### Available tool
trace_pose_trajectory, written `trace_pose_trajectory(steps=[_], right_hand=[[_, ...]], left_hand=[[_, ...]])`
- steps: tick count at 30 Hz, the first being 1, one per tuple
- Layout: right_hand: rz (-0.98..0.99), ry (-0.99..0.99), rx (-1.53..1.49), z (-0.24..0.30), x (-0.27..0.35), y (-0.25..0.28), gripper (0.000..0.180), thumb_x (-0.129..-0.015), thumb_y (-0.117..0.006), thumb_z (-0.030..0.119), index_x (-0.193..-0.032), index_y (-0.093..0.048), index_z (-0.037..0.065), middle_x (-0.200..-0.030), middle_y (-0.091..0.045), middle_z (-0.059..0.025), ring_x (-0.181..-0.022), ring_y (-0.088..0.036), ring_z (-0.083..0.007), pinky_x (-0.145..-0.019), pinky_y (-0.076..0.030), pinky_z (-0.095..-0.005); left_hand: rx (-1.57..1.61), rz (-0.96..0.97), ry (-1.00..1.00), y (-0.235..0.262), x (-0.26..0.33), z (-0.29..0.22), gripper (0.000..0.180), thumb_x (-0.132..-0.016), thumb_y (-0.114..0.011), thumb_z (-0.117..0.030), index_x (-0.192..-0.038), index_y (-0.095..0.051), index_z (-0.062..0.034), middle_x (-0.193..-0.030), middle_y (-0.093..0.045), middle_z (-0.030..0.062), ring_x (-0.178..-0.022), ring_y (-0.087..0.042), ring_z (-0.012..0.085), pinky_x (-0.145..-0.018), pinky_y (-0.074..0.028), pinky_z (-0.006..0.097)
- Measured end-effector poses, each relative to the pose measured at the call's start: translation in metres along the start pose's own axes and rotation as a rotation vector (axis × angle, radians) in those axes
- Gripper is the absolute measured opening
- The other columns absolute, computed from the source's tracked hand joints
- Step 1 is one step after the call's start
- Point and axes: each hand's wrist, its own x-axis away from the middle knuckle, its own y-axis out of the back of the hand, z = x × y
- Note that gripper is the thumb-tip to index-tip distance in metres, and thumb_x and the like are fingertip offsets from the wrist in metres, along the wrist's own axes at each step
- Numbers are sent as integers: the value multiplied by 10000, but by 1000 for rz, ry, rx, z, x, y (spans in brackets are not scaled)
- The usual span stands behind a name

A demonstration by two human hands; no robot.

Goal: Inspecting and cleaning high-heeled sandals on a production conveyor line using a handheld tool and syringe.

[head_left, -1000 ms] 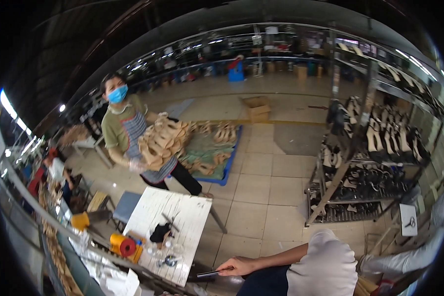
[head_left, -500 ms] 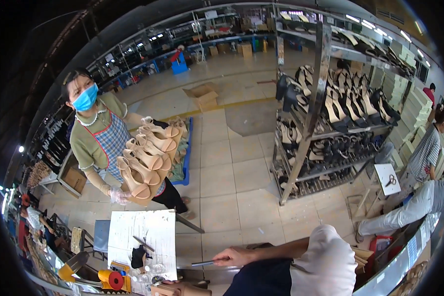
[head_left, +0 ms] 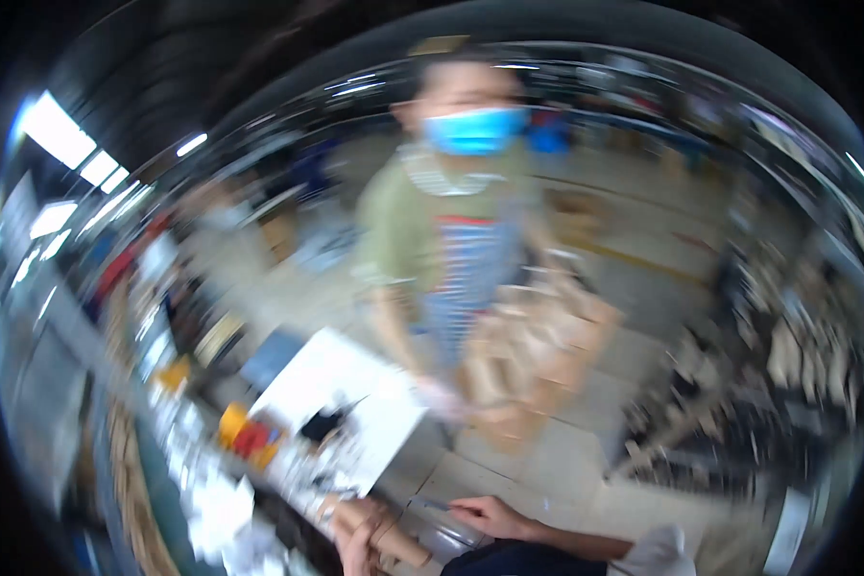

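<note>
The whole picture is motion-blurred. My right hand [head_left: 490, 516] reaches in from the lower right on a white-sleeved arm and pinches a thin dark tool [head_left: 432, 502] that points left. My left hand [head_left: 360, 538] sits at the bottom edge, closed around a tan, tube-like piece [head_left: 398, 544]. Both hands hover over the near edge of a workbench, just below a white board [head_left: 341, 413] that carries a few small dark items.
A co-worker in a blue mask, green shirt and striped apron [head_left: 451, 240] stands close behind the bench, hugging a stack of tan shoe parts [head_left: 538, 355]. Orange and red rolls [head_left: 245, 434] lie left of the board. Shoe racks [head_left: 787, 384] line the right side.
The view has swung and blurred. The co-worker with the stack has walked closer and now stands right behind the white board. My left hand with the tan piece has come into view.
</note>
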Motion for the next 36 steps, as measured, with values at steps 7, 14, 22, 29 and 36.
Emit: trace_pose_trajectory(steps=[7,14,22,29,36], right_hand=[[356,-154,-105,-4,-24,-46,280,-919,-498,206,-1034,-584,-36,-630,-509,6,-546,-442,-38,-489,-363,-189],[785,1,-104,59,-55,-146,275,-913,-484,149,-1096,-560,-41,-584,-481,5,-478,-395,-31,-438,-307,-182],[1234,445,-16,122,-87,-283,277,-834,-549,3,-1104,-606,24,-639,-545,-39,-535,-475,-94,-500,-386,-222],[1439,818,-293,168,-104,-360,348,-762,-615,-40,-1097,-619,57,-617,-530,-68,-478,-437,-128,-450,-354,-251],[1678,1253,-135,184,-86,-393,377,-749,-612,8,-1090,-631,168,-586,-473,-53,-489,-488,-218,-446,-400,-295]], left_hand=[[221,-95,-249,58,37,-34,263,-658,-634,-6,-902,-539,14,-840,-573,84,-754,-605,200,-676,-511,321],[513,-603,-256,147,117,-53,345,-862,-545,-369,-893,-534,-26,-727,-594,88,-620,-610,231,-561,-515,342],[760,-975,-321,200,174,-53,381,-853,-542,-441,-926,-491,-71,-661,-583,80,-545,-602,237,-483,-503,344],[770,-1159,-353,205,183,-53,386,-837,-576,-429,-893,-514,-51,-722,-581,87,-576,-588,180,-523,-511,325],[845,-1303,-402,207,199,-45,328,-797,-636,-420,-927,-539,-135,-775,-587,37,-663,-586,155,-581,-505,334]])
